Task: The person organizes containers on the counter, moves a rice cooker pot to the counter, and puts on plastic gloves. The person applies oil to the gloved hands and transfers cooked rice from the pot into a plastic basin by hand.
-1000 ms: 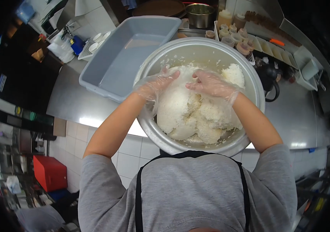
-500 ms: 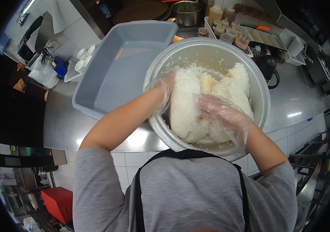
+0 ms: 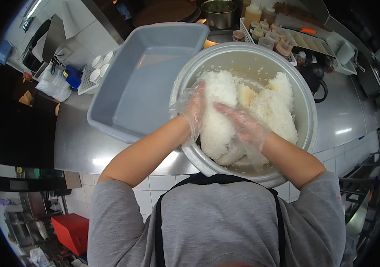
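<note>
A wide, round metal pot (image 3: 306, 129) holds large clumps of cooked white rice (image 3: 272, 111). In its left half, a long thick clump of rice (image 3: 219, 129) is between my hands. My left hand (image 3: 195, 104), in a clear plastic glove, presses against the clump's left side with fingers pointing up along it. My right hand (image 3: 245, 124), also gloved in clear plastic, lies against the clump's right and upper side, fingertips pointing left. The right hand's underside is hidden. Loose grains stick to the pot's inner wall.
A grey plastic tub (image 3: 132, 102) stands left of the pot on the steel counter (image 3: 81, 142). Behind are a small metal pot (image 3: 219, 14) and a basket of sauce bottles (image 3: 261, 31). A black jug (image 3: 312, 78) stands at the right. White cups (image 3: 96, 71) sit far left.
My right hand has moved up and left, from the gap beside the long clump onto its side. The left hand stays at the clump's left side. The view has shifted slightly.
</note>
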`<state>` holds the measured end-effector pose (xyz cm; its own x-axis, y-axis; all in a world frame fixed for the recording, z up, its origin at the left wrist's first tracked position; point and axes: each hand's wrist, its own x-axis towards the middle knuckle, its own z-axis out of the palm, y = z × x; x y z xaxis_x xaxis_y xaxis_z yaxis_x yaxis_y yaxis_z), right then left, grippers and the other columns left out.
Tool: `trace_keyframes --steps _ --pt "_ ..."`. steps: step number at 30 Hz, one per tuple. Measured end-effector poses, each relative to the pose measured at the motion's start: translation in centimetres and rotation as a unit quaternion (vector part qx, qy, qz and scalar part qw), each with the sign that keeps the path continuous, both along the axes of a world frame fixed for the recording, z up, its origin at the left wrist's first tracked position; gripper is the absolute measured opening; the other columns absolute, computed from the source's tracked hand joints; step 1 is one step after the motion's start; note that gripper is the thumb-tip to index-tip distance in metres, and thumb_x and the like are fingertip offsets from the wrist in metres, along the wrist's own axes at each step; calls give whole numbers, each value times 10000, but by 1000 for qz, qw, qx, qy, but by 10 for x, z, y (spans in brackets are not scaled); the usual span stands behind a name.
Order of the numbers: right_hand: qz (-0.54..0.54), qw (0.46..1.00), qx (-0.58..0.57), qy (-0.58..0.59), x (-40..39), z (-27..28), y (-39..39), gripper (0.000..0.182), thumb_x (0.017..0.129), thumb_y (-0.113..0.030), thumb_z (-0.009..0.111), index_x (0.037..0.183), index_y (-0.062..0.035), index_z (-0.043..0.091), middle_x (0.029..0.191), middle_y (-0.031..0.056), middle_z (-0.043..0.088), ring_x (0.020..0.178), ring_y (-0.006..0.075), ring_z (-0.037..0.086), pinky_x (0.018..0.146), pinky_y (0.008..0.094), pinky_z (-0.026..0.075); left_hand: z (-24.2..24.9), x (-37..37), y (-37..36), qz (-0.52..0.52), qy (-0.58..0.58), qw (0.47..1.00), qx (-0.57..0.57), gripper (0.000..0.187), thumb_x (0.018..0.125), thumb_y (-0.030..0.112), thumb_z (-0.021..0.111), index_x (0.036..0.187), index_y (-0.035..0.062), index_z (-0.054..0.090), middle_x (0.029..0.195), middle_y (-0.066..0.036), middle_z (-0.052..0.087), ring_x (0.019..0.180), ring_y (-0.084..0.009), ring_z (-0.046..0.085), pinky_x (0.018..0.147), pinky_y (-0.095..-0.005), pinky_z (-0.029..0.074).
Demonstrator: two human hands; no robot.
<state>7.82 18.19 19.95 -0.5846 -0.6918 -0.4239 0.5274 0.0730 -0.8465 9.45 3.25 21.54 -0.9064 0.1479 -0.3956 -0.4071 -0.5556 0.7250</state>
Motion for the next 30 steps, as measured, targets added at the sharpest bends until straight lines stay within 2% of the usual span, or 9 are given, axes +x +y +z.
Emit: trace_keyframes --steps 3,11,14,16,20,22,26,28,30 --pt "-109 993 22 50 23 40 16 715 830 -379 629 1371 -24 324 1383 221 338 1297 315 324 1061 464 292 37 13 11 -47 80 995 -28 711 907 620 237 1373 91 328 1320 -161 440 1198 -286 466 997 -449 410" --pt "-312 909 -277 -11 22 41 49 652 851 -412 548 1325 -4 362 1264 187 493 1108 300 543 956 424 457 110 18 35 -118 148 947 -258 721 915 613 255 1394 76 301 1372 -142 394 1275 -266 361 1086 -371 245" --pt "-324 887 -329 -3 18 40 51 637 865 -435 495 1331 -20 366 1269 182 492 1121 303 535 957 430 456 96 -4 -6 -180 267 833 -450 584 971 474 252 1393 74 307 1424 -127 336 1319 -296 299 1107 -378 202" --pt "-317 878 -358 -12 15 43 49 631 868 -445 475 1334 -32 369 1272 178 492 1132 303 528 959 432 454 42 -33 -56 -33 598 490 -633 463 981 319 303 1390 106 333 1470 -120 256 1366 -305 202 1121 -404 169" --pt "-315 869 -382 13 4 51 31 659 848 -492 484 1336 -62 379 1289 160 482 1149 290 511 948 430 460 29 7 -82 -146 386 586 -697 459 946 244 382 1394 152 338 1494 -119 196 1389 -288 142 1128 -408 149" --pt "-312 868 -387 9 -4 62 16 603 866 -465 463 1317 -68 418 1286 152 495 1142 290 516 946 430 458 50 19 -82 -261 202 394 -858 493 955 302 338 1430 193 261 1507 -103 158 1394 -285 122 1124 -449 126" --pt "-244 884 -399 19 -15 86 -37 635 848 -494 461 1308 -57 424 1273 150 503 1146 294 507 961 433 441 -1 -1 -156 -153 211 401 -878 550 969 440 248 1441 160 215 1508 -111 148 1396 -280 115 1103 -519 128" --pt "-229 899 -372 29 -27 86 -66 666 830 -506 480 1315 -54 409 1264 148 505 1145 292 508 957 429 445 10 -6 -182 67 56 838 -539 732 915 594 275 1433 81 220 1487 -169 184 1384 -264 166 1094 -512 155" --pt "-182 902 -392 24 -37 80 -93 681 820 -504 498 1318 -49 400 1263 152 502 1142 292 509 960 426 444 45 3 -172 135 80 909 -385 741 911 611 254 1413 66 259 1470 -176 223 1372 -265 199 1095 -472 187"
